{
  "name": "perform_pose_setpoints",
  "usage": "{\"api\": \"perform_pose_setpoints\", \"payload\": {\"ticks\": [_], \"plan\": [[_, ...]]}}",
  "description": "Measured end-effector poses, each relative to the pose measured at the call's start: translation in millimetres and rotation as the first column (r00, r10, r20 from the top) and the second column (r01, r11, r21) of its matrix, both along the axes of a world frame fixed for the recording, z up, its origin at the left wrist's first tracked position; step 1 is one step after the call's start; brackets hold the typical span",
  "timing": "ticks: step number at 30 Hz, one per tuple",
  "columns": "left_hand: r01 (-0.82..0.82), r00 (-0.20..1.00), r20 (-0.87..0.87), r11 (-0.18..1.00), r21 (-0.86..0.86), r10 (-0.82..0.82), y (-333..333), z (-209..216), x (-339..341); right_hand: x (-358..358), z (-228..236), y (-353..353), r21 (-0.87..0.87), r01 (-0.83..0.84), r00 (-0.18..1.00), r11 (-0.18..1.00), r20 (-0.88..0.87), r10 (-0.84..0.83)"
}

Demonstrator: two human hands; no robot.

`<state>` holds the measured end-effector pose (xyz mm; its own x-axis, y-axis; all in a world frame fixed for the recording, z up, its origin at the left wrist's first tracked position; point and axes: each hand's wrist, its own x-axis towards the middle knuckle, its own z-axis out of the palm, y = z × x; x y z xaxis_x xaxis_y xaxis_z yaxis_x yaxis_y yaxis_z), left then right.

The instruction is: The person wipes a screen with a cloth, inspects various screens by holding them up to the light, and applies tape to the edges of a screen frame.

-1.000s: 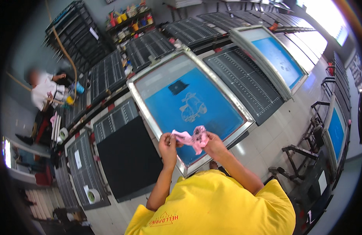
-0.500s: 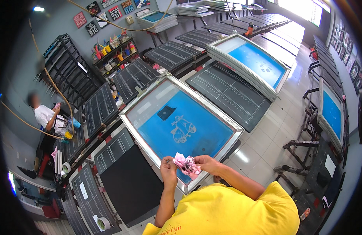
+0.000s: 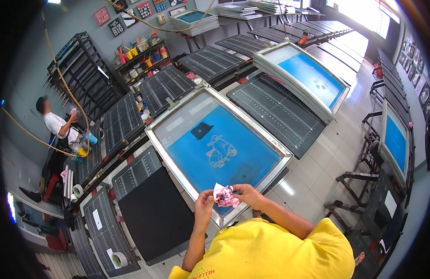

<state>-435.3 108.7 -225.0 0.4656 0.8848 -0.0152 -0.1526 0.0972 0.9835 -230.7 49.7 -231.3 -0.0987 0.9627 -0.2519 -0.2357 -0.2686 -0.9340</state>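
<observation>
Two hands bunching a pink-stained rag over the near corner of a blue printing screen.
Left hand and right hand both pinch the rag, fingers closed; best to fold a clean face outward; keep grip light above the mesh.

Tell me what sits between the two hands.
A crumpled pink rag, pinched by left hand and right hand, shows in the head view.

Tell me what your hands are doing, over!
Left hand and right hand both pinch a crumpled pink rag. Rag sits over the near edge of the blue printing screen. Nothing in the way.
</observation>
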Motion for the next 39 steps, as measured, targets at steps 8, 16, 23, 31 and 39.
{"api": "perform_pose_setpoints", "payload": {"ticks": [8, 16, 23, 31, 39], "plan": [[-0.008, 0.993, -0.115, 0.989, 0.15, 0.025, -12, 16, -10, -9, 11, 0, -0.054, 0.036, 0.998, 0.998, -0.059, -0.039], [-0.035, 0.957, -0.277, 0.982, 0.186, 0.086, -4, 19, -17, -12, -24, 2, 0.133, -0.111, 0.972, 0.985, -0.19, 0.135], [-0.008, 0.971, -0.228, 0.971, 0.238, 0.064, -6, 13, -11, -10, -9, 2, 0.111, -0.142, 0.973, 0.984, -0.168, 0.159], [0.173, 0.978, -0.158, 0.958, 0.229, -0.138, -8, 23, -10, -12, -27, 5, 0.093, 0.03, 0.968, 0.995, -0.251, -0.006], [0.269, 0.963, 0.088, 0.923, -0.275, -0.255, -2, 3, -18, -7, -33, 2, 0.054, -0.02, 0.869, 0.998, -0.492, 0.044]]}}
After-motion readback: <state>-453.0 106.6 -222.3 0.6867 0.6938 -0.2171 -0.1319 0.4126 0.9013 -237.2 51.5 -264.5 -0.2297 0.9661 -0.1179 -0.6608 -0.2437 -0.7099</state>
